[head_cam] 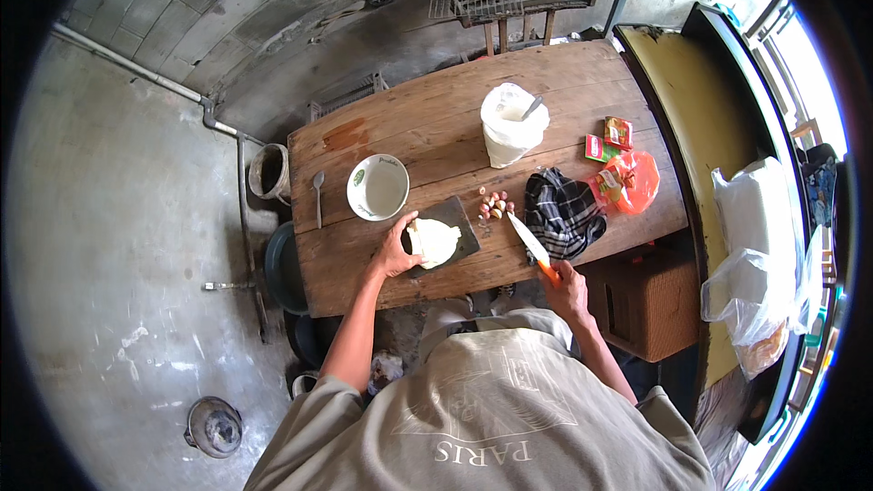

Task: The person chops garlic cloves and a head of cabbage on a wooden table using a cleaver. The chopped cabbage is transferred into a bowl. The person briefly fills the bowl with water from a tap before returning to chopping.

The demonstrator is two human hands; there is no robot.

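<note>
My left hand [397,249] grips a pale yellow-white head of vegetable [435,243], which looks like cabbage; glare hides its detail. It rests on a dark cutting board [468,235] near the front of the wooden table. In my right hand [567,292] is a kitchen knife [529,239] by its orange handle, blade pointing up and left. The blade tip is close to a small pile of shallots and garlic [496,205]. Just right of the blade lies a crumpled black-and-white checked cloth [563,215]. Beyond the board stands a white bowl [378,188], with a metal spoon [318,199] left of it.
A white bag of pale contents [513,126] with a spoon stands at the table's back. Seasoning packets [617,133] and an orange plastic bag [634,184] lie right. A brown box [644,303] sits below the right edge. Buckets and a blue basin [285,273] stand left.
</note>
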